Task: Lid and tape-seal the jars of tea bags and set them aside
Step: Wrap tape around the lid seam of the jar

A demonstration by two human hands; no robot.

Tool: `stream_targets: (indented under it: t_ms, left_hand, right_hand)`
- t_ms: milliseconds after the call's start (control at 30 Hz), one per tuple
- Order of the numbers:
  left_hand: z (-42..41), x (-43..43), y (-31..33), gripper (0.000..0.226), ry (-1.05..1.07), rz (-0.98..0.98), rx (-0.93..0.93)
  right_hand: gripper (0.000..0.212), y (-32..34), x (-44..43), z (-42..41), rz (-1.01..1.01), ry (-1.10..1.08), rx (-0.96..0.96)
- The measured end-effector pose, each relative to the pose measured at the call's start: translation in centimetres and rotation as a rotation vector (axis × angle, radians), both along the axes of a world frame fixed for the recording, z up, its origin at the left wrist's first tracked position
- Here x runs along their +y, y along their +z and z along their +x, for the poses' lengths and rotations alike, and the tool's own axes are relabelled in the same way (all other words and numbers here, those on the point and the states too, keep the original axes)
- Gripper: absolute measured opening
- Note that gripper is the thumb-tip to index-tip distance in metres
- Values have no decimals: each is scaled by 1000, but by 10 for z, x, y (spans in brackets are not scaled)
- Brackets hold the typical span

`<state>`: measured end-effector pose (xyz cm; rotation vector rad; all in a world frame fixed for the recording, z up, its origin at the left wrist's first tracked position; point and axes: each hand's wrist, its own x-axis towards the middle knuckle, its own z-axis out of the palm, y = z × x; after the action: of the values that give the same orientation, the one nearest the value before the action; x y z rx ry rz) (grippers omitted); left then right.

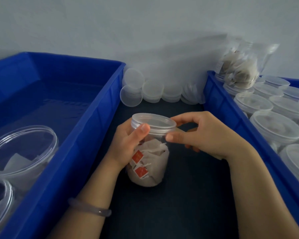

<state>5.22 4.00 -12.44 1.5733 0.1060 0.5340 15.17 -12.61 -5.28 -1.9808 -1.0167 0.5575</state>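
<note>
1. Head view, centre: grips a clear jar (150, 163) with the left hand (128, 144), fingers wrapped round the upper wall, thumb tip pressed against the skirt of the lid (153, 122).
2. Keeps that jar upright on the dark table (188, 195), in the lane between two blue bins.
3. Pinches the lid's right edge with the right hand (209, 135): forefinger over the far rim, thumb on the near side, the other fingers curled below and partly hidden.
4. Shows the lid level on the jar's mouth; cannot tell whether it is fully closed.
5. Hides the jar's left side behind the left palm; reveals white tea bags (155, 152) with red tags through the clear wall.
6. Left: blue left bin (100, 100), cut off by the edge, holding open jars (22, 145) with blurred contents.
7. Right: right bin (231, 107), also cut off, packed with lidded jars (276, 125); a blurred clear bag (238, 69) of tea bags on top at the far end.
8. Back: loose lids (152, 90) stacked against the wall.
9. Left wrist: pale bracelet (90, 208).
</note>
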Motion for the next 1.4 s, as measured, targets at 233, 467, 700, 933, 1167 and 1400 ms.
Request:
stream_targets:
  t_ms: [233, 467, 700, 933, 1167, 1400]
  left_hand:
    - [1, -11, -5, 83, -233, -213, 110]
    - [8, -13, -3, 87, 140, 67, 24]
    - [9, -10, -8, 36, 272, 1, -11]
    - [5, -4, -1, 60, 255, -20, -4]
    - [4, -3, -1, 61, 146, -57, 37]
    - [0, 0, -6, 97, -129, -100, 30]
  right_hand:
    - [54, -2, 4, 3, -29, 69, 91]
    - [58, -6, 20, -7, 94, 1, -79]
    - [71, -6, 10, -4, -61, 183, 151]
    - [50, 7, -1, -4, -18, -53, -45]
    - [38, 4, 3, -4, 18, -119, -60]
    - [95, -9, 3, 3, -59, 2, 210]
